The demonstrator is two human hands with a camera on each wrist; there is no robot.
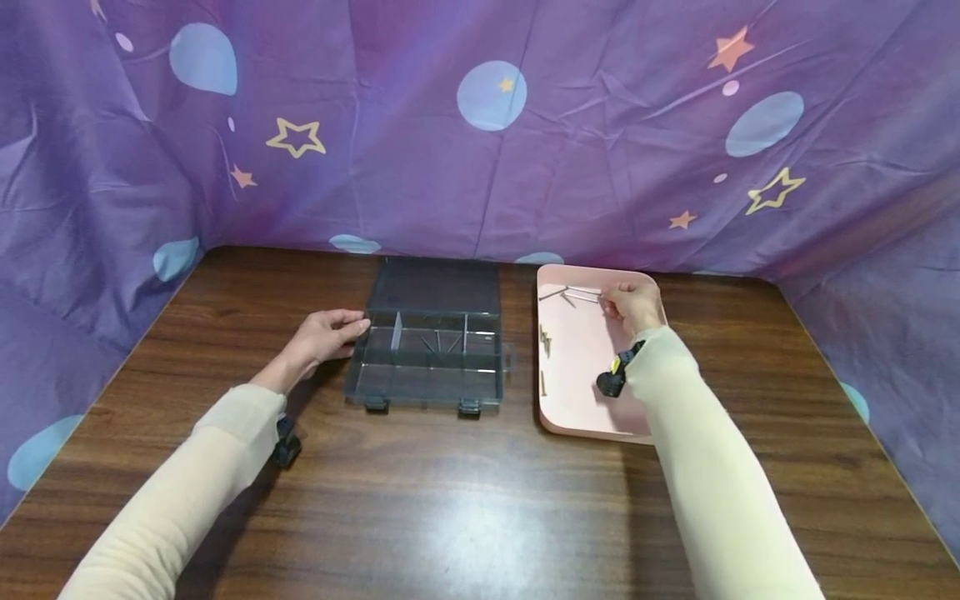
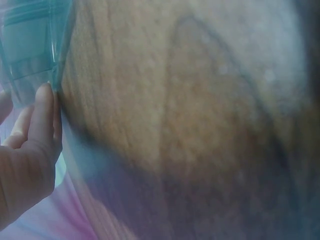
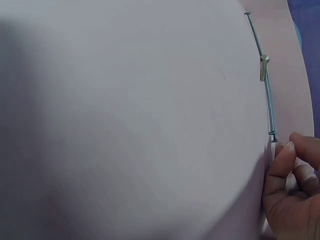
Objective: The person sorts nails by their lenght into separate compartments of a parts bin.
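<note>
A dark translucent compartment box [image 1: 423, 382] lies with its lid [image 1: 435, 285] folded back. Several nails [image 1: 438, 343] lie in its middle compartment. Against the box's left side, my left hand [image 1: 318, 337] rests with fairly straight fingers and the thumb at the edge. The left wrist view shows its fingertips [image 2: 45, 90] at the box's corner. Inside the pink tray [image 1: 585, 421], my right hand [image 1: 633, 307] reaches to the far side, fingers bent. In the right wrist view its thumb and index fingertips [image 3: 286, 150] come close together beside the heads of long nails [image 3: 270, 107]; whether they pinch one, I cannot tell.
Brass-coloured screws [image 1: 545, 340] lie along the tray's left wall, with another screw [image 1: 543, 383] nearer the front. A small screw [image 3: 264, 67] lies by the long nails. Behind the wooden table [image 1: 360, 517] hangs a purple patterned cloth [image 1: 420, 183].
</note>
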